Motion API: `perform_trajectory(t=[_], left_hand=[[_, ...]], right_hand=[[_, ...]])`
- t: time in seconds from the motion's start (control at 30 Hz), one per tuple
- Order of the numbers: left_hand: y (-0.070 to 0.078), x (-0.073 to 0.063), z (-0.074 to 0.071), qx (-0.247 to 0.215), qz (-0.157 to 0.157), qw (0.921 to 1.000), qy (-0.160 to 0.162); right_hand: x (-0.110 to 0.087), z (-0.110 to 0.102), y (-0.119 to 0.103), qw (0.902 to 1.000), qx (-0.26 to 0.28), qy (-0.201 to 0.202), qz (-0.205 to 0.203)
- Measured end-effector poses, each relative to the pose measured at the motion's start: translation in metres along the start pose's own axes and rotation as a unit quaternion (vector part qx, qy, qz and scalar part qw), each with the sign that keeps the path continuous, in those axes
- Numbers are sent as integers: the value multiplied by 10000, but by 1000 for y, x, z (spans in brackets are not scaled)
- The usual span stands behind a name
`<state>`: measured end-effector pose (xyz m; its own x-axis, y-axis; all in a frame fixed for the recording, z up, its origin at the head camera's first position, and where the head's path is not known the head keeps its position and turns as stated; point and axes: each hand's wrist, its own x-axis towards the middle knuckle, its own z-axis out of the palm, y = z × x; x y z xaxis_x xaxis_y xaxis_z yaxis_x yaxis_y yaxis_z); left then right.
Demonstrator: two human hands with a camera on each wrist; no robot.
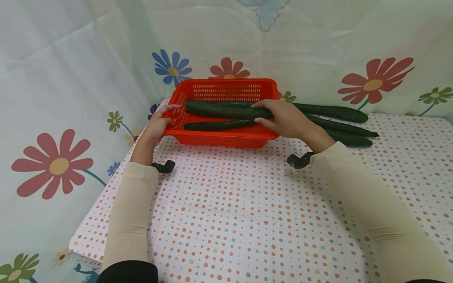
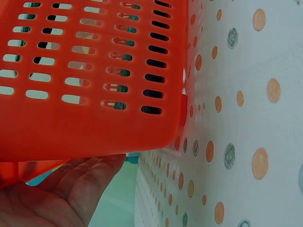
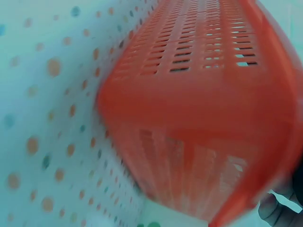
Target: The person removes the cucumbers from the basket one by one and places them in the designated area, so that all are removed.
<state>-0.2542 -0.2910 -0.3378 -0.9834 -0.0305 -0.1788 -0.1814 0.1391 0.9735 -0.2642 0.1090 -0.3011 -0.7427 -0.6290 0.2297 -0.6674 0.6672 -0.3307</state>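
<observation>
A red plastic basket (image 1: 219,139) with slotted walls stands toward the back of the table. My left hand (image 1: 155,124) grips its left end, fingers over the rim; the left wrist view shows the palm (image 2: 71,189) close under that rim. At the basket's right end, my right hand (image 1: 283,118) holds a thick dark green cucumber (image 1: 226,110) between fingers and thumb, its near end hidden by the hand. A thinner cucumber (image 1: 216,125) lies in front of it inside the basket, and another shows behind. In the right wrist view, fingertips (image 3: 272,210) appear beyond the rim.
Three more cucumbers lie on the table right of the basket: one at the back (image 1: 332,112), a middle one (image 1: 343,126) and a front one (image 1: 350,138). A dotted cloth covers the table (image 1: 233,204). Flower-printed curtains (image 1: 304,47) hang close behind and along the left.
</observation>
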Motion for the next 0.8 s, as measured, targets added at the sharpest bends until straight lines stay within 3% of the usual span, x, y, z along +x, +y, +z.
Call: perform_trajectory(t=[0.8], left_hand=[[-2, 1, 1, 53, -14, 10000, 24]], right_hand=[[-112, -32, -1, 9981, -291, 183, 518]])
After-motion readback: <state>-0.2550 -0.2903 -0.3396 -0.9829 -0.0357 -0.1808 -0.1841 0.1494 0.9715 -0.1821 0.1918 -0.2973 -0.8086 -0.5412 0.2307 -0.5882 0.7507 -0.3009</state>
